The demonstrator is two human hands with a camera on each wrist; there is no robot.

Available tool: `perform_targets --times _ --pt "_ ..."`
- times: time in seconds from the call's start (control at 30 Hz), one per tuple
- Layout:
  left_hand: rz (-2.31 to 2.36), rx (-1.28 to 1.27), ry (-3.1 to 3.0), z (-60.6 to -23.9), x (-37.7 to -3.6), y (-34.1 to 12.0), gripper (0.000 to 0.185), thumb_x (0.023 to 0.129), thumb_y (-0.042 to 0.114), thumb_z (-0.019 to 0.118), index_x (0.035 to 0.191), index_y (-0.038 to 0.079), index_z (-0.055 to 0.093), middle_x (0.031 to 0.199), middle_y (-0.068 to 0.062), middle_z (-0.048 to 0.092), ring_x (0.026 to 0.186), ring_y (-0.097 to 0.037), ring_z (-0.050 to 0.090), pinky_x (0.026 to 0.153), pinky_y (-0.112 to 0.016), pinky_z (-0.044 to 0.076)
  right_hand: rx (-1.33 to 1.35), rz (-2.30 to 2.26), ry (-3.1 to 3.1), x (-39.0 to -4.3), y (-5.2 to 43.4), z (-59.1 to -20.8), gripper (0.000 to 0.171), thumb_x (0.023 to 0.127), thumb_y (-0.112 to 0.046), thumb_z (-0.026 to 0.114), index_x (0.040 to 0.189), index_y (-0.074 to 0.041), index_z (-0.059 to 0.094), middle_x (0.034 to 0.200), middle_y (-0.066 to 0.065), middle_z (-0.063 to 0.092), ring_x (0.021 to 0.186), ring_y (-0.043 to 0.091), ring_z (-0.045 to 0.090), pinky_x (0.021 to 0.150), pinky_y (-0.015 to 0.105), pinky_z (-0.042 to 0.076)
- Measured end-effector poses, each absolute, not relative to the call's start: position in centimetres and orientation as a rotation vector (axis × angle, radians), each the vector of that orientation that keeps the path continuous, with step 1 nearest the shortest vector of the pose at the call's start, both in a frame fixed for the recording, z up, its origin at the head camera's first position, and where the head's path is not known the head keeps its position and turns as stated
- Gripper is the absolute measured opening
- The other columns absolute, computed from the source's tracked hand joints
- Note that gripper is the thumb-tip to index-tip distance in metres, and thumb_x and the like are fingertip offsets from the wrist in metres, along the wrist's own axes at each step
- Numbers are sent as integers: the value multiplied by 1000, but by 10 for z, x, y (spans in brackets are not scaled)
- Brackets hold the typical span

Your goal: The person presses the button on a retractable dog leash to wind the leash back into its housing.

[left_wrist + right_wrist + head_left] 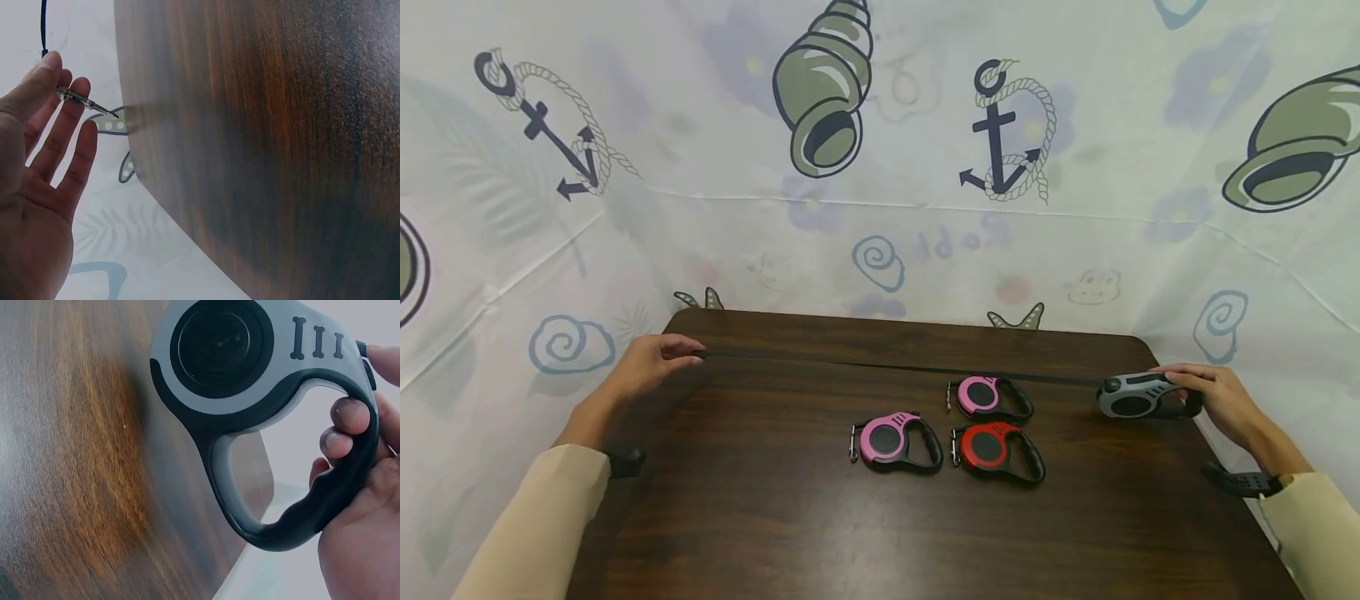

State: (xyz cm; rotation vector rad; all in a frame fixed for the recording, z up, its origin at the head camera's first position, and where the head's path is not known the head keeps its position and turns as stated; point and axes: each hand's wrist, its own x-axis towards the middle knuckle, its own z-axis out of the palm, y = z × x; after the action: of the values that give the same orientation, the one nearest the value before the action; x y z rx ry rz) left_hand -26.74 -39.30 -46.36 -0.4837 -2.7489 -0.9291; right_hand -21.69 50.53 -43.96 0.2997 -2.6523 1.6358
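Note:
My right hand (pixel 1217 398) grips the black handle of a grey-and-black retractable dog leash (pixel 1131 406) at the table's right side. In the right wrist view its fingers curl through the handle loop, and the thumb lies at the black button. A thin black strap (pixel 880 366) runs from this leash across the back of the table to my left hand (pixel 651 365). There the thumb and fingers pinch the strap's end by the metal clip (pixel 78 99); the other fingers are spread. Both hands are raised, far apart, with the strap stretched nearly straight.
Three more retractable leashes lie on the dark wooden table (pixel 760 517): a pink one (pixel 883 439) near the middle, another pink leash (pixel 979 395) behind, and a red leash (pixel 985 448) beside it. Patterned white cloth (pixel 910 167) stands around the back and sides.

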Motion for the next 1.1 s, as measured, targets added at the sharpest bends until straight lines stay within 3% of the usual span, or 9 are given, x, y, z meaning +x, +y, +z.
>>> perform_targets --times 0.13,0.27,0.37,0.77,0.9,0.97,1.1 --pt "-935 -494 -2756 -462 -265 -394 20 92 4 81 112 1 79 106 -20 79 87 6 66 73 -8 49 306 1742 -2573 -217 503 -441 26 108 -3 56 122 -2 79 105 -16 79 84 5 61 70 26 44" --pt "-940 -493 -2768 -459 -265 -391 20 94 6 81 112 1 79 107 -21 78 91 -20 76 72 -10 50 275 1748 -2567 -216 504 -439 26 108 -4 58 122 -4 79 106 -18 79 89 1 64 73 20 47" --pt "-937 -477 -2776 -458 -265 -390 20 94 8 81 113 1 79 108 -21 78 96 -39 76 72 -10 50 241 1731 -2576 -215 505 -437 25 108 -5 59 121 -5 80 104 -18 79 86 2 63 72 20 48" --pt "-930 -470 -2775 -457 -266 -391 20 94 8 81 112 1 79 105 -19 79 88 -13 74 71 -12 51 203 1562 -2642 -214 508 -437 25 108 -9 59 122 -5 80 100 -23 77 85 1 59 71 22 45" --pt "-938 -468 -2773 -457 -266 -392 20 94 8 81 112 0 79 104 -19 79 86 -6 72 70 -13 51 225 1581 -2634 -213 507 -434 28 111 -13 56 126 -3 77 89 -16 72 81 8 54 69 29 39" --pt "-937 -474 -2772 -457 -266 -392 20 94 8 81 112 0 79 104 -19 79 85 -5 71 70 -13 51 207 1581 -2649 -213 506 -432 28 111 -15 57 128 -2 75 84 -12 67 80 10 51 70 32 36" --pt "-926 -482 -2774 -456 -265 -391 20 94 7 81 112 1 79 104 -18 79 87 -13 74 70 -13 51 139 1407 -2763 -213 506 -431 32 107 -20 65 133 -2 71 92 -23 69 88 -1 56 73 22 40"
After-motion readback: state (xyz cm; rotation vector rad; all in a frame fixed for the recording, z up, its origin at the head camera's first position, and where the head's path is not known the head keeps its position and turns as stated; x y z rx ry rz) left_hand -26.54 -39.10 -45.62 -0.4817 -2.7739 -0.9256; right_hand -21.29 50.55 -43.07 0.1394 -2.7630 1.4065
